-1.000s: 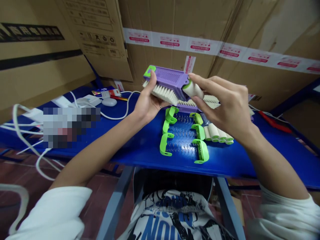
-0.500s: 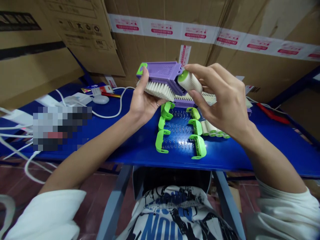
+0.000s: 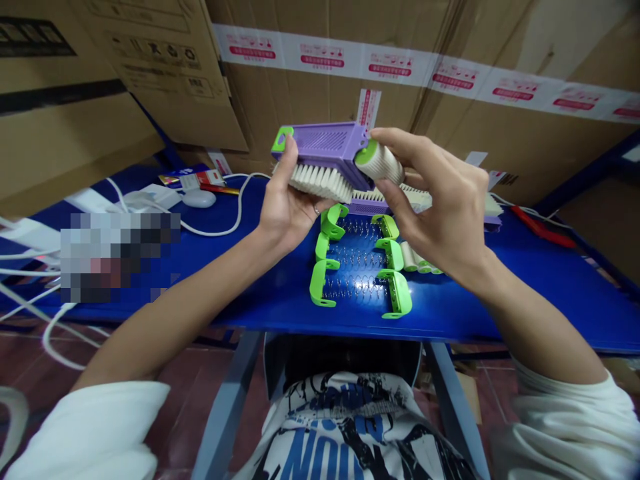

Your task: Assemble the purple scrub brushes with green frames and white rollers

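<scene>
Your left hand (image 3: 286,207) gripping the purple brush (image 3: 325,157) — bristles down, your right hand (image 3: 440,207) pinching a white roller (image 3: 380,163) against its end, above the blue desk (image 3: 500,293).

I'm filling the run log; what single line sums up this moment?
left hand: holds purple brush | right hand: presses white roller to brush end | blue table: green clips, springs

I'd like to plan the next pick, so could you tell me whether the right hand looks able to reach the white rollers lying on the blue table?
Probably yes: the white rollers lie uncovered just below the right hand, though its fingers hold a roller.
</scene>
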The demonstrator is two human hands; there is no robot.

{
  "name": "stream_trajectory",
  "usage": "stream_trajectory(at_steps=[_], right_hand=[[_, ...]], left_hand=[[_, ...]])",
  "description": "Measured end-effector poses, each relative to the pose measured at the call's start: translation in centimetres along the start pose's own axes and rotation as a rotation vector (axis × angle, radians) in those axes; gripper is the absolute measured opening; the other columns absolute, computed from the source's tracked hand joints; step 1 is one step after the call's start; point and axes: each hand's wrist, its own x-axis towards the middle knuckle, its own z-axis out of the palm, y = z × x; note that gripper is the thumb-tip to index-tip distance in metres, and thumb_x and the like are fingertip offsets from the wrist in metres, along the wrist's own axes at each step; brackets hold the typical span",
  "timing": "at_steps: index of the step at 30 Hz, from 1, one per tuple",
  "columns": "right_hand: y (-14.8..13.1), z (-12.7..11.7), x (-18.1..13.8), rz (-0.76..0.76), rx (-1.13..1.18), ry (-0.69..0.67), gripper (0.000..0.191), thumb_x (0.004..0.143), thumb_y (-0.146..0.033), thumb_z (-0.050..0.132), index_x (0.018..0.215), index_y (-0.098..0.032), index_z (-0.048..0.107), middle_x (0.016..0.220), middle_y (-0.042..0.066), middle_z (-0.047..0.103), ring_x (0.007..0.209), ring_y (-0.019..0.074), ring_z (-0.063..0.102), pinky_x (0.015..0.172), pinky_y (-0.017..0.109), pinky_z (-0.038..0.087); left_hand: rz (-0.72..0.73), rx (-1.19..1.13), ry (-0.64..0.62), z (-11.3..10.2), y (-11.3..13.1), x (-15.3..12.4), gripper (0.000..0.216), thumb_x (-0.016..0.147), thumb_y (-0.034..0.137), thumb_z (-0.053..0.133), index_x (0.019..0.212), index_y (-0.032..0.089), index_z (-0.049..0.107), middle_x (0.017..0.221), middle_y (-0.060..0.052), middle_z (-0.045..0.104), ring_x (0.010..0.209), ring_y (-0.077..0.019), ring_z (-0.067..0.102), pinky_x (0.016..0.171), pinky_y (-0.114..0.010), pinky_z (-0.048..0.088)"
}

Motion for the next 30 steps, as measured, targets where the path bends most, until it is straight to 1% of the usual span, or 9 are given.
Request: stream_trajectory(at_steps=[2, 4, 7, 11, 15, 19, 22, 26, 30], right_hand=[[0.0, -0.1, 0.0, -0.002, 0.046, 0.018, 0.051, 0.123, -0.037, 0.055, 0.172, -0.032, 0.067, 0.156, 0.011, 0.081, 0.146, 0.0347, 0.078, 0.121, 0.055, 0.072], [-0.1, -0.2, 0.0, 0.0, 0.054, 0.024, 0.052, 0.123, -0.042, 0.058, 0.173, -0.03, 0.067, 0.156, 0.013, 0.079, 0.146, 0.0373, 0.078, 0.121, 0.058, 0.072], [-0.7, -0.5, -0.1, 0.016, 0.007, 0.015, 0.054, 0.123, -0.044, 0.06, 0.174, -0.029, 0.066, 0.155, 0.014, 0.079, 0.143, 0.0372, 0.079, 0.121, 0.055, 0.072], [-1.5, -0.9, -0.4, 0.014, -0.029, 0.023, 0.05, 0.125, -0.041, 0.055, 0.172, -0.03, 0.068, 0.144, 0.012, 0.082, 0.142, 0.035, 0.079, 0.119, 0.052, 0.071], [-1.2, -0.7, -0.5, -0.003, -0.031, 0.083, 0.047, 0.124, -0.034, 0.053, 0.167, -0.03, 0.072, 0.15, 0.012, 0.081, 0.141, 0.0322, 0.079, 0.12, 0.048, 0.07], [-0.8, -0.3, -0.5, 0.014, -0.038, 0.12, 0.049, 0.123, -0.031, 0.053, 0.167, -0.032, 0.073, 0.145, 0.01, 0.084, 0.138, 0.0296, 0.081, 0.113, 0.044, 0.074], [-0.7, -0.3, -0.5, -0.004, -0.028, 0.123, 0.049, 0.123, -0.032, 0.052, 0.166, -0.032, 0.074, 0.148, 0.009, 0.083, 0.14, 0.0291, 0.08, 0.115, 0.043, 0.072], [-1.0, 0.2, -0.6, -0.01, -0.054, 0.085, 0.051, 0.127, -0.039, 0.046, 0.17, -0.031, 0.073, 0.16, 0.011, 0.079, 0.147, 0.0307, 0.078, 0.123, 0.044, 0.068], [-0.9, 1.3, -0.4, -0.021, -0.08, 0.12, 0.056, 0.129, -0.039, 0.039, 0.176, -0.029, 0.067, 0.167, 0.013, 0.076, 0.156, 0.0302, 0.074, 0.131, 0.045, 0.064]], left_hand=[[0.017, 0.032, -0.008, -0.1, 0.0, -0.1, 0.057, 0.114, 0.078, 0.062, 0.143, 0.034, 0.083, 0.131, -0.007, 0.091, 0.152, -0.0394, 0.078, 0.104, -0.048, 0.08], [0.028, 0.057, -0.037, -0.1, 0.0, -0.4, 0.061, 0.111, 0.083, 0.065, 0.147, 0.038, 0.082, 0.133, -0.004, 0.091, 0.16, -0.0411, 0.071, 0.112, -0.053, 0.078], [0.039, 0.074, -0.1, 0.0, 0.2, -1.0, 0.063, 0.106, 0.084, 0.069, 0.153, 0.045, 0.08, 0.145, 0.005, 0.088, 0.172, -0.0431, 0.059, 0.126, -0.062, 0.071], [0.039, 0.045, -0.137, -0.1, 0.3, -1.4, 0.063, 0.105, 0.082, 0.069, 0.16, 0.051, 0.075, 0.154, 0.013, 0.083, 0.176, -0.0424, 0.054, 0.13, -0.066, 0.067], [0.041, 0.01, -0.127, -0.1, 0.0, -1.2, 0.061, 0.107, 0.079, 0.07, 0.157, 0.045, 0.078, 0.151, 0.008, 0.086, 0.173, -0.0428, 0.058, 0.128, -0.063, 0.07], [0.031, 0.002, -0.023, 0.3, -0.2, -1.0, 0.054, 0.112, 0.077, 0.065, 0.141, 0.036, 0.086, 0.14, -0.002, 0.09, 0.161, -0.0431, 0.07, 0.109, -0.054, 0.079], [0.034, 0.018, 0.01, 0.6, -0.2, -1.1, 0.057, 0.114, 0.079, 0.061, 0.136, 0.034, 0.087, 0.138, -0.006, 0.089, 0.154, -0.0431, 0.075, 0.099, -0.05, 0.082], [0.038, 0.026, -0.01, 0.8, -0.1, -1.4, 0.052, 0.113, 0.077, 0.065, 0.132, 0.033, 0.086, 0.142, -0.008, 0.088, 0.15, -0.0418, 0.078, 0.102, -0.049, 0.081], [0.016, 0.003, -0.031, 0.8, -0.1, -1.5, 0.049, 0.115, 0.075, 0.065, 0.126, 0.032, 0.085, 0.146, -0.006, 0.086, 0.156, -0.0401, 0.073, 0.11, -0.049, 0.078]])
